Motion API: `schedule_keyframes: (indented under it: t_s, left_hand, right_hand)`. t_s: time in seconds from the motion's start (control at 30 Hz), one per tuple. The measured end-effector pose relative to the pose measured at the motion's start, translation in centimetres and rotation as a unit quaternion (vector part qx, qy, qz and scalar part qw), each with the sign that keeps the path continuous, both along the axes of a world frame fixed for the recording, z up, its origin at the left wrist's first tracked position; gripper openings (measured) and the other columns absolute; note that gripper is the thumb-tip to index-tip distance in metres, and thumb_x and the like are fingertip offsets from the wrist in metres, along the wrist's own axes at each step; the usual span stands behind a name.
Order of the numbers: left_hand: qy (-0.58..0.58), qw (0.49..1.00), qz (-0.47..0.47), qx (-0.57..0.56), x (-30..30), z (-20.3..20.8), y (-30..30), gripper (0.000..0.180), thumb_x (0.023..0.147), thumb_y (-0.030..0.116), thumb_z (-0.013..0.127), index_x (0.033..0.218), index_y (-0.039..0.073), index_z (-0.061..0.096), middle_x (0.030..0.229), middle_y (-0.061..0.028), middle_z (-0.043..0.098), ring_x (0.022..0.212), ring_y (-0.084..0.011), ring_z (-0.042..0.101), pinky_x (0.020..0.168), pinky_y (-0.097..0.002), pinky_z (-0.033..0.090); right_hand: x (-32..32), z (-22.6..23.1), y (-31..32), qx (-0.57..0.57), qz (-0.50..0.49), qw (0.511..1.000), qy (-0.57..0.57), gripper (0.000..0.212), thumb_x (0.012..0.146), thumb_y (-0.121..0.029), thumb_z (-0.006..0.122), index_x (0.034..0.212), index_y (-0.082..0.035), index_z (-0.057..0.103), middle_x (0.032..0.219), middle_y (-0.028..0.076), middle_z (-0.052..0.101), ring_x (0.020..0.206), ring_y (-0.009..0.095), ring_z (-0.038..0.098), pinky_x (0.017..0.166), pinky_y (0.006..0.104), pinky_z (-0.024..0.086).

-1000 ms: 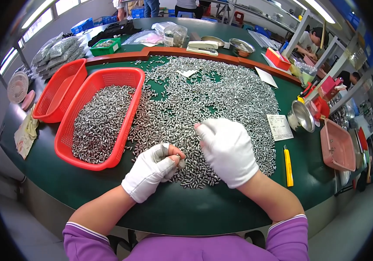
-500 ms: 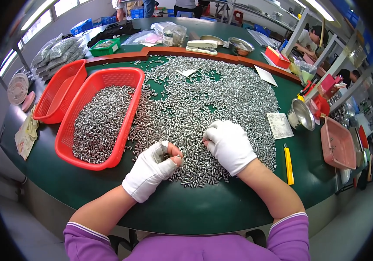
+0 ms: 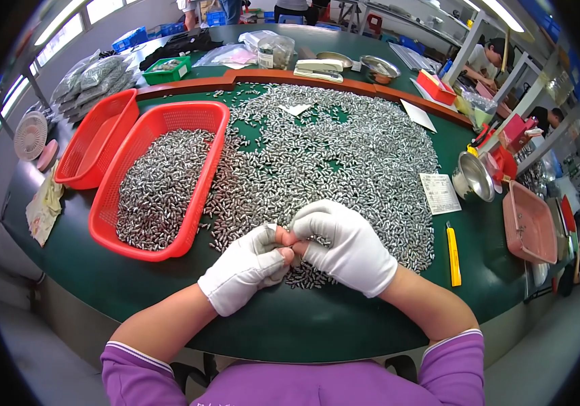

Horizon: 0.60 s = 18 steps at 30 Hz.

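A wide layer of small shiny metal pieces [image 3: 371,162], bullet-shaped, covers the green tabletop [image 3: 303,331]. Over its near edge, my left hand [image 3: 246,267] and my right hand [image 3: 347,247] meet with their bare fingertips touching. Both wear white gloves with some fingertips uncovered. Each hand is closed in a pinch; what lies between the fingertips is too small and covered to make out. Left of the layer stands a red perforated basket [image 3: 219,145], partly filled with the same metal pieces.
An empty-looking red basket [image 3: 94,145] stands farther left beside a cloth [image 3: 45,206]. On the right lie a yellow cutter knife [image 3: 453,256], a printed paper slip [image 3: 440,193] and a steel bowl [image 3: 474,177]. A wooden strip [image 3: 198,88] borders the far side. Another person [image 3: 482,64] sits at the far right.
My right hand has moved left and down from the metal pieces to meet my left hand. My left hand has shifted slightly right, and the fingertips now touch.
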<state>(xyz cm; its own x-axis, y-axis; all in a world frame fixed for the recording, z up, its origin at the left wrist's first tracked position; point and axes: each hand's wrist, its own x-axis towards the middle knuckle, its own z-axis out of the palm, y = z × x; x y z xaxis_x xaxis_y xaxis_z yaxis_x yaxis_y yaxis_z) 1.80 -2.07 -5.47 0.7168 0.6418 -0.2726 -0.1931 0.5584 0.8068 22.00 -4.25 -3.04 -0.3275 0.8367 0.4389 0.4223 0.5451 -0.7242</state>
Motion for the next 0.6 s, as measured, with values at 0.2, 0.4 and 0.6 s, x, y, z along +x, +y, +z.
schedule_keyframes:
  t_s: [0.2, 0.4, 0.6]
  left_hand:
    - [0.021, 0.999, 0.024, 0.036, 0.1, 0.6, -0.1, 0.017, 0.093, 0.019, 0.064, 0.103, 0.008, 0.055, 0.085, -0.0011, 0.059, 0.062, -0.005, 0.044, 0.055, -0.0192, 0.034]
    - [0.02, 0.997, 0.043, 0.06, 0.2, 0.5, -0.2, 0.019, 0.093, 0.024, 0.065, 0.101, 0.009, 0.058, 0.087, -0.0043, 0.061, 0.061, -0.0066, 0.042, 0.055, -0.0203, 0.032]
    - [0.008, 0.999, 0.028, 0.024, 0.0, 0.6, 0.0, 0.018, 0.095, 0.02, 0.061, 0.108, 0.009, 0.056, 0.091, -0.0001, 0.061, 0.066, -0.0039, 0.046, 0.058, -0.0182, 0.035]
  right_hand:
    - [1.3, 0.2, 0.6, 0.093, -0.127, 0.959, -0.238, 0.028, 0.075, -0.013, 0.073, 0.102, -0.009, 0.068, 0.097, 0.008, 0.065, 0.09, 0.029, 0.062, 0.08, 0.0387, 0.051]
    - [1.9, -1.8, 1.4, 0.04, -0.109, 0.938, -0.327, 0.015, 0.076, -0.021, 0.071, 0.086, -0.009, 0.068, 0.087, 0.006, 0.064, 0.086, 0.027, 0.062, 0.076, 0.0389, 0.051]
    - [1.4, -0.9, 1.2, 0.085, -0.132, 0.955, -0.253, 0.011, 0.074, -0.012, 0.072, 0.08, -0.008, 0.063, 0.088, 0.007, 0.064, 0.086, 0.027, 0.062, 0.076, 0.0381, 0.05]
